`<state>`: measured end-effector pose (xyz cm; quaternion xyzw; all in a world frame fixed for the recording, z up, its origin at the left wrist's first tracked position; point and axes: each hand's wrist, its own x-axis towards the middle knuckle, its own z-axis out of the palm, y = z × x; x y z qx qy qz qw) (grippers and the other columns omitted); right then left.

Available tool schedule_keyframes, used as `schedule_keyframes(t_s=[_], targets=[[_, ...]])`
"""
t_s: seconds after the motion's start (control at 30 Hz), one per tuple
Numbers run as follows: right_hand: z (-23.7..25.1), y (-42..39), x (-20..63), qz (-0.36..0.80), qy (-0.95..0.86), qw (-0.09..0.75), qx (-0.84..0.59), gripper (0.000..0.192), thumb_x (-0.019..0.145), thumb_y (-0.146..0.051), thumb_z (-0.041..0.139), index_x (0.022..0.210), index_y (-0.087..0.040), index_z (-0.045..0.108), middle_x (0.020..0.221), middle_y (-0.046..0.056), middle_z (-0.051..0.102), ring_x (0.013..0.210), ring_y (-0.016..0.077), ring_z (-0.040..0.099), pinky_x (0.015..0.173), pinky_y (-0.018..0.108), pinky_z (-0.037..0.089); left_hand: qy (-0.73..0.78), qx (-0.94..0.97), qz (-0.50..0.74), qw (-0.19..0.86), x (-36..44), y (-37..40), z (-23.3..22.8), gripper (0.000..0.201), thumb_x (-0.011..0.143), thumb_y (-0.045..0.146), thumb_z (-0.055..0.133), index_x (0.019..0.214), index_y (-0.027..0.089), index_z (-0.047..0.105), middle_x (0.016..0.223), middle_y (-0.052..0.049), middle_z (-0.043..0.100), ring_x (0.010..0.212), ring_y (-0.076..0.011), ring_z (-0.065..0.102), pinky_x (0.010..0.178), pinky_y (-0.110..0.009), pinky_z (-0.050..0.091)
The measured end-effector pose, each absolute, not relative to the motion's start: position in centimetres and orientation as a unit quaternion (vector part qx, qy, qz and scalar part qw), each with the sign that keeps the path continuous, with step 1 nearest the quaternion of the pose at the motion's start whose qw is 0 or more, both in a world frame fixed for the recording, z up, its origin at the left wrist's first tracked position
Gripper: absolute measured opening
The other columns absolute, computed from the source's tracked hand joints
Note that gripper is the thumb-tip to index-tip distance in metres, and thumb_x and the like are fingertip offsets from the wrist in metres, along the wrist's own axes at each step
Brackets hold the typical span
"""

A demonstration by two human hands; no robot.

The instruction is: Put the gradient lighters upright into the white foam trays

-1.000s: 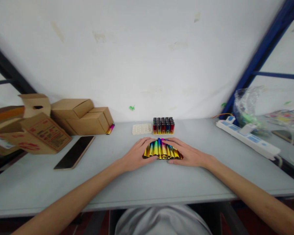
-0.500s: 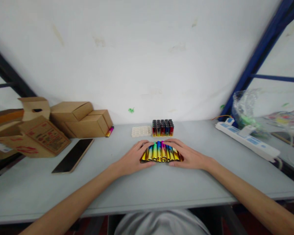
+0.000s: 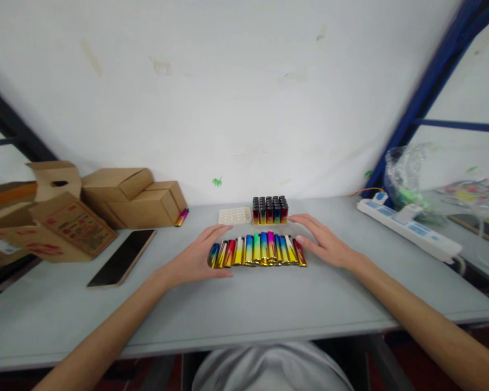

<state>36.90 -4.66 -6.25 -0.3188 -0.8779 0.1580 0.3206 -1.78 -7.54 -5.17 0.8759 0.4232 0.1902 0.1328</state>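
Several shiny lighters (image 3: 264, 250), coloured at one end and gold at the other, lie side by side in a row on the table. My left hand (image 3: 201, 256) curves around the row's left end, thumb and fingers apart. Beyond the right end, my right hand (image 3: 324, 243) is spread with its fingers pointing toward the back; its thumb is close to the last red lighter. Behind the row stands a block of upright lighters (image 3: 270, 210) with dark tops. To its left lies a pale tray (image 3: 234, 216) with round hollows.
A phone (image 3: 122, 258) lies at the left beside an opened cardboard box (image 3: 71, 228) and closed boxes (image 3: 146, 203). A loose lighter (image 3: 182, 217) rests by the boxes. On the right are a white power strip (image 3: 409, 231) and a clear plastic bag (image 3: 407, 179).
My hands have moved apart from around the lighters, left hand leftward and right hand to the right. The bunched lighters now lie spread out in a wider row.
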Motion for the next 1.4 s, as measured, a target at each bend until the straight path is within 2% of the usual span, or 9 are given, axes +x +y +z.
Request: schedule_keyframes(t_s=[0.17, 0.33, 0.53, 0.73, 1.0, 1.13, 1.2, 1.27, 1.4], targets=[[-4.5, -3.1, 38.1, 0.108, -0.781, 0.474, -0.392, 0.042, 0.106, -0.052, 0.040, 0.129, -0.023, 0.059, 0.120, 0.011, 0.069, 0.112, 0.0265, 0.067, 0.104, 0.047, 0.052, 0.442, 0.865, 0.177, 0.155, -4.5, -7.6, -6.0, 0.104, 0.070, 0.060, 0.084, 0.157, 0.026, 0.038, 0.156, -0.014, 0.048, 0.141, -0.0352, 0.049, 0.120, -0.052, 0.038], [-3.2, 0.2, 39.1, 0.093, -0.720, 0.559, -0.401, 0.041, 0.105, -0.054, 0.042, 0.119, -0.022, 0.063, 0.108, 0.009, 0.072, 0.096, 0.0221, 0.070, 0.091, 0.040, 0.056, 0.437, 0.864, 0.179, 0.176, -4.8, -6.7, -6.3, 0.081, 0.073, 0.058, 0.082, 0.142, 0.024, 0.058, 0.143, -0.012, 0.063, 0.131, -0.0332, 0.060, 0.115, -0.048, 0.044], [-5.5, 4.0, 39.8, 0.056, -0.646, 0.629, -0.430, 0.045, 0.104, -0.058, 0.039, 0.107, -0.020, 0.063, 0.095, 0.007, 0.072, 0.081, 0.0193, 0.069, 0.075, 0.035, 0.056, 0.434, 0.862, 0.194, 0.174, -5.4, -6.3, -5.9, 0.070, 0.071, 0.058, 0.084, 0.129, 0.022, 0.067, 0.133, -0.011, 0.070, 0.122, -0.0319, 0.066, 0.110, -0.045, 0.050], [-8.8, 4.5, 40.1, 0.022, -0.726, 0.514, -0.457, 0.045, 0.104, -0.056, 0.039, 0.109, -0.019, 0.064, 0.100, 0.010, 0.072, 0.084, 0.0218, 0.069, 0.083, 0.040, 0.056, 0.425, 0.864, 0.216, 0.165, -4.4, -6.5, -6.4, 0.065, 0.070, 0.056, 0.085, 0.123, 0.021, 0.070, 0.131, -0.012, 0.071, 0.121, -0.0310, 0.067, 0.110, -0.045, 0.050], [-10.3, 5.1, 40.4, 0.041, -0.756, 0.446, -0.477, 0.043, 0.104, -0.054, 0.041, 0.111, -0.019, 0.064, 0.104, 0.012, 0.071, 0.088, 0.0235, 0.069, 0.078, 0.039, 0.058, 0.469, 0.832, 0.220, 0.199, -5.3, -6.9, -6.2, 0.076, 0.062, 0.056, 0.090, 0.127, 0.023, 0.070, 0.140, -0.013, 0.066, 0.129, -0.0348, 0.063, 0.115, -0.052, 0.046], [-10.7, 4.8, 40.2, 0.114, -0.775, 0.416, -0.462, 0.045, 0.100, -0.054, 0.050, 0.127, -0.019, 0.061, 0.119, 0.015, 0.071, 0.104, 0.0275, 0.070, 0.092, 0.047, 0.058, 0.504, 0.778, 0.278, 0.251, -6.2, -7.2, -5.9, 0.072, 0.061, 0.054, 0.091, 0.122, 0.021, 0.072, 0.135, -0.013, 0.069, 0.128, -0.0353, 0.063, 0.116, -0.053, 0.044], [-10.8, 4.8, 40.0, 0.155, -0.792, 0.390, -0.444, 0.059, 0.094, -0.055, 0.061, 0.141, -0.020, 0.053, 0.130, 0.016, 0.068, 0.117, 0.0306, 0.067, 0.103, 0.052, 0.054, 0.507, 0.746, 0.327, 0.282, -6.4, -7.2, -5.7, 0.069, 0.059, 0.052, 0.092, 0.117, 0.020, 0.072, 0.131, -0.013, 0.071, 0.127, -0.0354, 0.064, 0.117, -0.053, 0.043], [-10.8, 5.1, 39.7, 0.180, -0.806, 0.356, -0.437, 0.084, 0.084, -0.057, 0.074, 0.153, -0.022, 0.042, 0.142, 0.017, 0.062, 0.129, 0.0337, 0.061, 0.112, 0.056, 0.047, 0.497, 0.716, 0.375, 0.314, -6.2, -7.2, -5.5, 0.066, 0.058, 0.050, 0.093, 0.112, 0.019, 0.072, 0.127, -0.013, 0.073, 0.125, -0.0348, 0.066, 0.117, -0.054, 0.043], [-10.4, 6.2, 38.5, 0.211, -0.827, 0.299, -0.427, 0.120, 0.070, -0.059, 0.085, 0.164, -0.022, 0.020, 0.157, 0.020, 0.047, 0.142, 0.0374, 0.049, 0.120, 0.057, 0.037, 0.478, 0.669, 0.431, 0.372, -5.2, -6.8, -4.6, 0.058, 0.059, 0.044, 0.095, 0.105, 0.018, 0.071, 0.124, -0.014, 0.074, 0.120, -0.0344, 0.069, 0.113, -0.055, 0.048]])
